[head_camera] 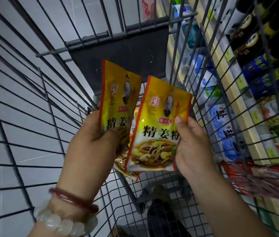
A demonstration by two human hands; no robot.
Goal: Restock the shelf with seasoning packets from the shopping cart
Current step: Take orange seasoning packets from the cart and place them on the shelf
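Two yellow seasoning packets held above the wire cart (pixel 53 106): left packet (pixel 118 94) gripped by left hand (pixel 94 139), right packet (pixel 161 127) pinched by right hand (pixel 193 147). More packets (pixel 126 170) beneath. Shelf (pixel 229 86) right.

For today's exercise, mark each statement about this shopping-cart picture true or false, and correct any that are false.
1. Each hand holds a yellow seasoning packet. True: the left hand grips the left packet, and the right hand pinches the right packet.
2. The packets are held over a wire shopping cart. True.
3. The shelf is on the person's left. False: the shelf with its goods runs along the right.
4. The right wrist wears two bracelets. False: the bracelets are on the left wrist.
5. The packets carry printed pictures of food. True, clearest on the right packet.
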